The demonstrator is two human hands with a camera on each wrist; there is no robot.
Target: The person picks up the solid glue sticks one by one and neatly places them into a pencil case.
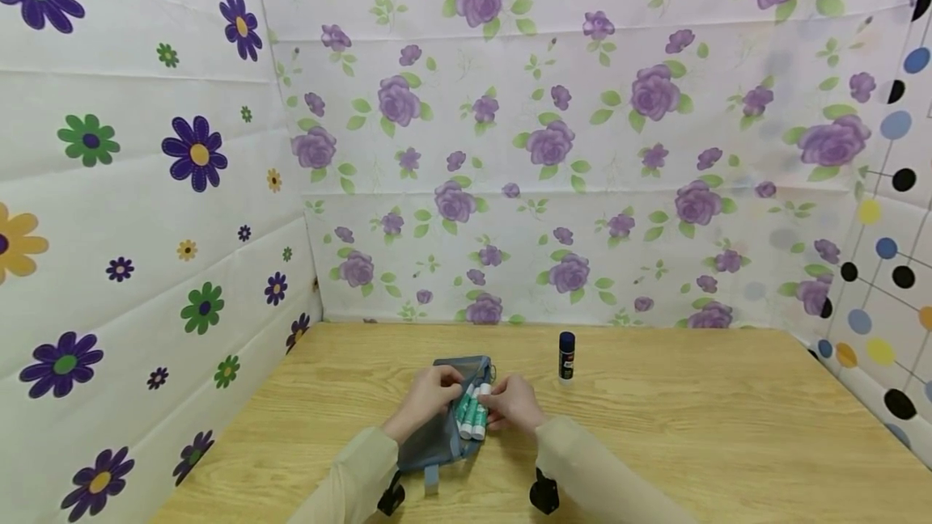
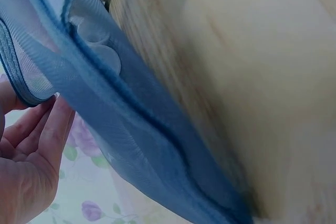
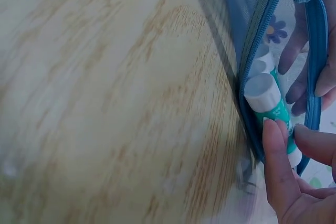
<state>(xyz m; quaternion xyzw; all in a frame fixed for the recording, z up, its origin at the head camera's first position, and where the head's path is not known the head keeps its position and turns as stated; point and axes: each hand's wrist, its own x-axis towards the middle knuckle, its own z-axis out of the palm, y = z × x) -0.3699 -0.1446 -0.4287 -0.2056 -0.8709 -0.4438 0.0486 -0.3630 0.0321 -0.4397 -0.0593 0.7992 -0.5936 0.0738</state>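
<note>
A blue zippered mesh pouch (image 1: 425, 447) lies on the table with its zipper side spread apart. My left hand (image 1: 429, 396) pinches the rim of that opening, also seen in the left wrist view, where the hand (image 2: 31, 163) grips the zipper edge (image 2: 13, 72). Between the thumb and fingers of my right hand (image 1: 518, 401) is a white-capped green glue stick (image 3: 274, 106), at the pouch's mouth. Right behind it, inside the opening, more green-and-white glue sticks (image 3: 264, 53) lie side by side. Their round ends show faintly through the mesh (image 2: 107, 59).
A glue stick with a dark blue cap (image 1: 566, 357) stands upright on the wooden table (image 1: 699, 427), to the right of and beyond my right hand. Flower-patterned cloth walls (image 1: 510, 144) rise behind the table and along its left. A dotted cloth (image 1: 884, 265) borders the right.
</note>
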